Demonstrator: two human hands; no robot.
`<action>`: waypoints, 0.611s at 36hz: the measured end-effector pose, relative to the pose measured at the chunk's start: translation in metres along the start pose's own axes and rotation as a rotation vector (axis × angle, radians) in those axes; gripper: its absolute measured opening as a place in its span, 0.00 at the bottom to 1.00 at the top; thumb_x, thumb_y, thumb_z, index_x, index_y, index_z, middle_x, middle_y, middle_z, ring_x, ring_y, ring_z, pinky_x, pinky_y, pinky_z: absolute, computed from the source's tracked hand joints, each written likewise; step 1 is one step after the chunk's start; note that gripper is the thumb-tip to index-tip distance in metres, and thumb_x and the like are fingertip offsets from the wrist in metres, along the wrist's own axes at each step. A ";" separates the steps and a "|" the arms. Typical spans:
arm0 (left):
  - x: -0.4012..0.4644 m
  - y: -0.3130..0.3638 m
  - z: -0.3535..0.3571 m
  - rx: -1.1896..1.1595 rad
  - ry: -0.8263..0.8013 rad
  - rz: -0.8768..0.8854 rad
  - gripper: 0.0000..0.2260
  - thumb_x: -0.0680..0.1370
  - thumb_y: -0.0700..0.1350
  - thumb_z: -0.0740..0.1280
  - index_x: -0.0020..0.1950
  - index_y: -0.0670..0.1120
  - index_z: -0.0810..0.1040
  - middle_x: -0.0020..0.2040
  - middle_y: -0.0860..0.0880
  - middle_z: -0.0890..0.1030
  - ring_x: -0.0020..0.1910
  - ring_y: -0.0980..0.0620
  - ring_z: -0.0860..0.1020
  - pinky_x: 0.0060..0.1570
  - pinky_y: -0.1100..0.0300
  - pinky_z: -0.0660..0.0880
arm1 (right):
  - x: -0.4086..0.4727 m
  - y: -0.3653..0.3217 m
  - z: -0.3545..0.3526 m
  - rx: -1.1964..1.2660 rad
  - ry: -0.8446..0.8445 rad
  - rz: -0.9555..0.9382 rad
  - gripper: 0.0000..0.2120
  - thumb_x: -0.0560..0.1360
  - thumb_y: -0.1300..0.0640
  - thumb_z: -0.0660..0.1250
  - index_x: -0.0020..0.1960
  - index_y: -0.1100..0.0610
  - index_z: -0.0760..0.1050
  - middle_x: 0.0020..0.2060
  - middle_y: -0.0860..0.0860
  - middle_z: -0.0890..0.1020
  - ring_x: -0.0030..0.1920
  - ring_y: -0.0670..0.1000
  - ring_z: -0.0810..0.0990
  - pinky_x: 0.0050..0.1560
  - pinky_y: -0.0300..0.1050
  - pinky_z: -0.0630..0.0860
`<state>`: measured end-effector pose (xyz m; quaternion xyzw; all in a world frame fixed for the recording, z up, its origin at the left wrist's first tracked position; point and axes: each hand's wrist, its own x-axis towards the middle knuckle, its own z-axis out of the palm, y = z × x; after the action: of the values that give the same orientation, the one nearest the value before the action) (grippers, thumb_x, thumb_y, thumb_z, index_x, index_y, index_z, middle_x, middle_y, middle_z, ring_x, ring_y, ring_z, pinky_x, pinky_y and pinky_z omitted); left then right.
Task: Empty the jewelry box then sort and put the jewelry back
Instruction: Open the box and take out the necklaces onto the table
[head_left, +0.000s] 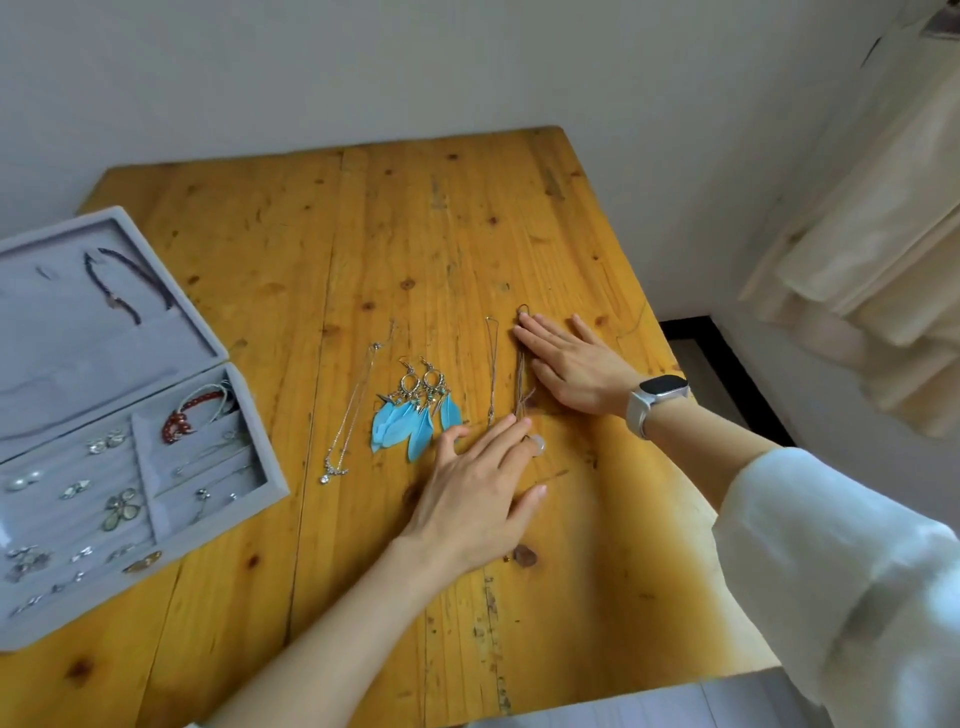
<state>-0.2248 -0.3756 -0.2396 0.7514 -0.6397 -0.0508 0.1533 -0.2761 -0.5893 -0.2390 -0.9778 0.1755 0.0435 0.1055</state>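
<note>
An open grey velvet jewelry box (218, 358) lies at the left of the wooden table (363, 218), holding several earrings, a red bracelet (182, 415) and a dark necklace (111, 283) in its lid. Laid out in the middle of the table are a silver necklace (353, 410), blue feather earrings (415, 415), a thin chain (492, 374) and a brown cord necklace (521, 382). My left hand (472, 493) lies flat with its fingertips on the cord's lower end, by a pale pendant (537, 442). My right hand (571, 364) lies flat beside the cord, fingertips near its top.
A white watch (657, 397) sits on my right wrist above a loose white sleeve (831, 561). The table's right edge drops to the floor, with a cream curtain (883, 249) beyond. A wall stands behind the table.
</note>
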 end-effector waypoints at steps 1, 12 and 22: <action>0.000 0.000 0.000 -0.005 -0.005 -0.004 0.25 0.76 0.58 0.49 0.68 0.49 0.69 0.73 0.51 0.64 0.73 0.56 0.59 0.68 0.47 0.53 | 0.003 -0.002 -0.001 0.008 -0.004 -0.004 0.24 0.81 0.53 0.46 0.76 0.51 0.44 0.75 0.46 0.45 0.75 0.45 0.42 0.74 0.52 0.37; -0.015 -0.020 -0.004 -0.017 0.017 -0.033 0.24 0.76 0.58 0.49 0.68 0.50 0.68 0.74 0.52 0.63 0.73 0.55 0.59 0.67 0.47 0.53 | 0.020 -0.027 0.000 0.023 -0.014 -0.029 0.24 0.81 0.53 0.45 0.75 0.50 0.46 0.75 0.44 0.47 0.75 0.47 0.42 0.73 0.57 0.38; -0.003 0.001 0.004 0.013 0.060 0.051 0.24 0.75 0.58 0.52 0.64 0.47 0.72 0.71 0.49 0.68 0.74 0.52 0.57 0.66 0.45 0.49 | 0.001 -0.013 -0.008 0.040 -0.021 0.029 0.22 0.81 0.52 0.44 0.75 0.48 0.48 0.75 0.41 0.49 0.75 0.45 0.43 0.74 0.56 0.40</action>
<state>-0.2277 -0.3736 -0.2438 0.7370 -0.6541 -0.0201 0.1689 -0.2705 -0.5797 -0.2287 -0.9724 0.1893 0.0517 0.1262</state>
